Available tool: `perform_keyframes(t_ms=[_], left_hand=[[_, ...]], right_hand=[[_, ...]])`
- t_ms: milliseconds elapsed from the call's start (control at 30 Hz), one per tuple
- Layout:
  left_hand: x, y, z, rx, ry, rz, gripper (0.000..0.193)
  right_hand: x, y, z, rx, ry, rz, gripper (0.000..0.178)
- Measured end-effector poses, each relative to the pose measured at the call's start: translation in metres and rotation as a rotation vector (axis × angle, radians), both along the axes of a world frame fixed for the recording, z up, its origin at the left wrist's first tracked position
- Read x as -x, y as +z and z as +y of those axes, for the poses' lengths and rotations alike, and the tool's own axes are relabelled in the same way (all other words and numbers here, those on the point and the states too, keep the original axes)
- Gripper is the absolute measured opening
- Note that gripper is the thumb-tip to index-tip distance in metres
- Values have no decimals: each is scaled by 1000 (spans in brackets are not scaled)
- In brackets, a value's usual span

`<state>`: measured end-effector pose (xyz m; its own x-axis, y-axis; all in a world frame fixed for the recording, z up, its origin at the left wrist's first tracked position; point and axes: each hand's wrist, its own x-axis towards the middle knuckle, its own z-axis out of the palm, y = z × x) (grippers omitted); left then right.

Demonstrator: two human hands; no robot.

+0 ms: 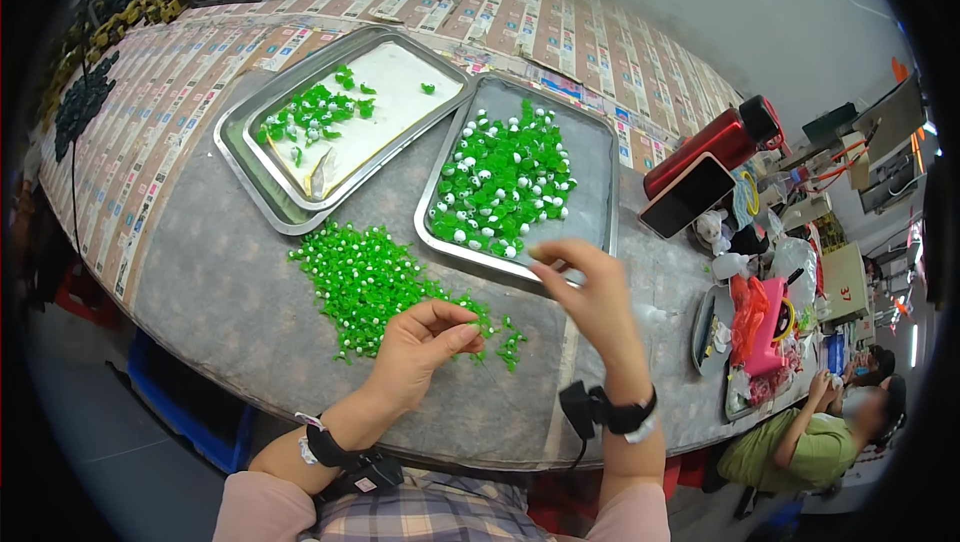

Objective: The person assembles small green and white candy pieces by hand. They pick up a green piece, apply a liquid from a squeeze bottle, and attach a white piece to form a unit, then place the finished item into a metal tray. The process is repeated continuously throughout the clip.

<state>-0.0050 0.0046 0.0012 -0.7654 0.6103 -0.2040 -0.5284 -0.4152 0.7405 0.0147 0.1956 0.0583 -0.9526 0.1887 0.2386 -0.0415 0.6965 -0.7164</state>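
Note:
My left hand (428, 342) is closed in a pinch at the right end of a loose pile of small green pieces with white dots (365, 287). Green shows right at its fingertips, but whether it belongs to a held piece or the pile behind cannot be told. Over the near rim of the right metal tray (597, 197) hovers my right hand (592, 287), slightly blurred, thumb and forefinger apart with nothing visible between them. That tray holds a heap of green pieces with white, eye-like balls (505, 177). Similar pieces (310, 114) lie on a white sheet in the left tray (235, 147).
The left tray overlaps the right tray's corner. Right of them are a red flask (705, 150), a phone-like dark screen (690, 194), plastic bags and a pink container (767, 327). Another person in a green shirt (800, 447) sits at the far right. A blue crate (185, 412) stands below the table edge.

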Motion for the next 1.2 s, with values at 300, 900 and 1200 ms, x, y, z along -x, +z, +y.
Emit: perform_keyframes(t_ms=[300, 900, 1200], left_hand=[[3, -1, -4, -49, 68, -10, 11], [-1, -1, -1, -54, -62, 26, 12], [-1, 1, -1, -26, -149, 57, 13]], right_hand=[[59, -48, -20, -397, 55, -103, 16], [-54, -16, -43, 491, 49, -230, 21], [-61, -31, -47, 756, 18, -214, 22]])
